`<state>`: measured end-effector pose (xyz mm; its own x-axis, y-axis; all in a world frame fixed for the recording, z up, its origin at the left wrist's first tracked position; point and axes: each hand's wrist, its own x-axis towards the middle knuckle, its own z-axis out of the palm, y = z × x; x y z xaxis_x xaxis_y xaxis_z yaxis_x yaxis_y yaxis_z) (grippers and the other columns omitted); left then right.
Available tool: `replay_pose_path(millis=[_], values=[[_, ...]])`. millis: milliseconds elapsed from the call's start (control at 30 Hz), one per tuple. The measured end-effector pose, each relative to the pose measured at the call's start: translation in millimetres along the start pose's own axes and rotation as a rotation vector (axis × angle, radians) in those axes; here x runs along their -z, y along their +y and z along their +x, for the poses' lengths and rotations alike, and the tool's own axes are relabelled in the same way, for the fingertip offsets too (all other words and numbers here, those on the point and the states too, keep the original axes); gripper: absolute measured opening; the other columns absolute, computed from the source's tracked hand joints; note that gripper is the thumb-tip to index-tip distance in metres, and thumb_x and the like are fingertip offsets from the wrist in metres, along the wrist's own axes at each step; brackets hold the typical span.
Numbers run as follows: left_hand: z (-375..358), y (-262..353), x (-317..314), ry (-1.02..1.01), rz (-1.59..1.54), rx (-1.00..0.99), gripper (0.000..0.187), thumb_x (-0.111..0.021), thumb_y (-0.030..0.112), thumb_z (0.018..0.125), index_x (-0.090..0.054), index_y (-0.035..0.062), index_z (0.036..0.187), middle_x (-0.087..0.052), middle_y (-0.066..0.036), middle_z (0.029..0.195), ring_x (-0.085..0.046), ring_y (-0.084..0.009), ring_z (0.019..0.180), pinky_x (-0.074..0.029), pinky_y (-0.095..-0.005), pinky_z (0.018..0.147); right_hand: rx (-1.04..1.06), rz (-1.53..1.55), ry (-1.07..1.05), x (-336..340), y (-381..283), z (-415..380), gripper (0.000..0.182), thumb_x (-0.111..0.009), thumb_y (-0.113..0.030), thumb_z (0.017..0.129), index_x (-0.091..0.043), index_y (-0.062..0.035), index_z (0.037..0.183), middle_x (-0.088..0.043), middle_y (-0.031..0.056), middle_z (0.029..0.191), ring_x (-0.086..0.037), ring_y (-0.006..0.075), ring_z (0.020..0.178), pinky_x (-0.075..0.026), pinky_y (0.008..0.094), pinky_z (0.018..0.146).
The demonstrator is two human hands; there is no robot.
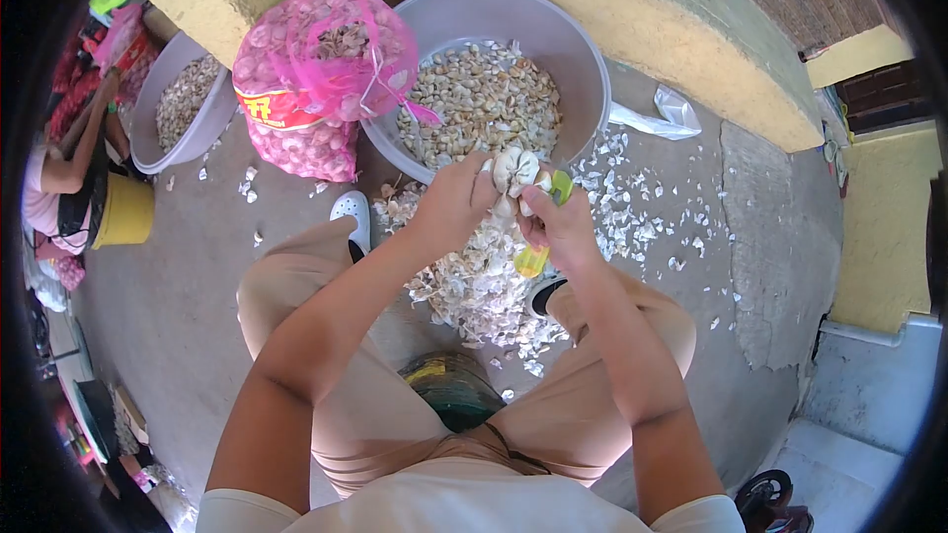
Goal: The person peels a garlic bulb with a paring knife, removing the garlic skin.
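My left hand (456, 199) is closed around a white garlic bulb (514, 172), held up in front of the large tub. Against the bulb's right side presses the thumb of my right hand (563, 224). That hand is also closed on a yellow-green tool (531, 261), which sticks out below the fist and above it; its kind is hidden by the fingers. Behind my hands, the grey-lilac tub (585, 49) holds many loose garlic cloves (494, 99). A heap of papery garlic skins (484, 286) lies on the ground below, between my feet.
A pink mesh sack (316, 79) of garlic bulbs leans against the tub's left side. Farther left, another person (69, 173) sits beside a second tub (148, 138) of cloves and a yellow bucket (125, 209). A white plastic piece (676, 114) lies right of the large tub, near the low wall.
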<state>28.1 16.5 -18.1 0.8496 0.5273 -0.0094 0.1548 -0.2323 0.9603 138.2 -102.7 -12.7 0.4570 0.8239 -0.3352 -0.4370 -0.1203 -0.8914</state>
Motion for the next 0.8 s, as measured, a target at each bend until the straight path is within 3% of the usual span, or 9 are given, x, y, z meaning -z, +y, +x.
replay_pose_path(millis=[167, 267, 367, 600, 700, 800], values=[[1, -5, -2, -0.040, -0.229, 0.117, 0.027, -0.034, 0.019, 0.089, -0.048, -0.0032, 0.095, -0.055, -0.010, 0.074, -0.055, -0.0141, 0.057, -0.047, -0.0268, 0.051, -0.015, 0.111, -0.012, 1, -1, 0, 0.028, -0.057, -0.013, 0.080, -0.049, -0.0013, 0.105, -0.052, 0.0048, 0.062, -0.045, 0.0072, 0.044, -0.031, 0.0191, 0.035], [0, -6, -4, -0.015, -0.353, 0.144, 0.029, -0.033, 0.020, 0.090, -0.047, -0.0032, 0.101, -0.055, -0.009, 0.082, -0.057, -0.0152, 0.063, -0.052, -0.0263, 0.056, -0.026, 0.147, -0.026, 4, 1, 3, 0.022, -0.057, -0.015, 0.079, -0.049, -0.0030, 0.096, -0.053, 0.0065, 0.064, -0.043, 0.0079, 0.042, -0.030, 0.0191, 0.035], [2, -12, -6, -0.030, -0.461, 0.174, 0.036, -0.027, 0.019, 0.090, -0.042, -0.0001, 0.116, -0.057, -0.008, 0.089, -0.057, -0.0135, 0.070, -0.050, -0.0250, 0.056, -0.041, 0.200, -0.101, 10, 2, 5, 0.021, -0.057, -0.017, 0.079, -0.048, -0.0037, 0.092, -0.052, 0.0079, 0.065, -0.040, 0.0083, 0.040, -0.030, 0.0192, 0.035], [9, -21, -6, -0.129, -0.721, 0.339, 0.040, -0.028, 0.026, 0.089, -0.041, 0.0020, 0.118, -0.054, -0.011, 0.102, -0.057, -0.0181, 0.087, -0.053, -0.0306, 0.065, -0.080, 0.301, -0.126, 14, 2, 8, 0.021, -0.058, -0.017, 0.077, -0.049, -0.0046, 0.091, -0.052, 0.0083, 0.064, -0.039, 0.0086, 0.042, -0.029, 0.0196, 0.035], [12, -12, -2, -0.094, -0.596, 0.283, 0.038, -0.037, 0.027, 0.088, -0.042, 0.0010, 0.116, -0.053, -0.012, 0.103, -0.055, -0.0187, 0.091, -0.051, -0.0313, 0.065, -0.160, 0.071, -0.008, 15, 1, 13, 0.023, -0.059, -0.018, 0.075, -0.051, -0.0037, 0.091, -0.053, 0.0086, 0.065, -0.047, 0.0118, 0.048, -0.037, 0.0228, 0.041], [13, -21, 0, 0.024, -0.252, 0.022, 0.038, -0.050, 0.026, 0.085, -0.044, -0.0016, 0.110, -0.052, -0.013, 0.101, -0.055, -0.0192, 0.091, -0.050, -0.0295, 0.063, 0.095, -0.616, 0.043, 6, 1, 13, 0.026, -0.061, -0.019, 0.074, -0.053, -0.0016, 0.091, -0.054, 0.0087, 0.070, -0.052, 0.0143, 0.057, -0.043, 0.0260, 0.052]])
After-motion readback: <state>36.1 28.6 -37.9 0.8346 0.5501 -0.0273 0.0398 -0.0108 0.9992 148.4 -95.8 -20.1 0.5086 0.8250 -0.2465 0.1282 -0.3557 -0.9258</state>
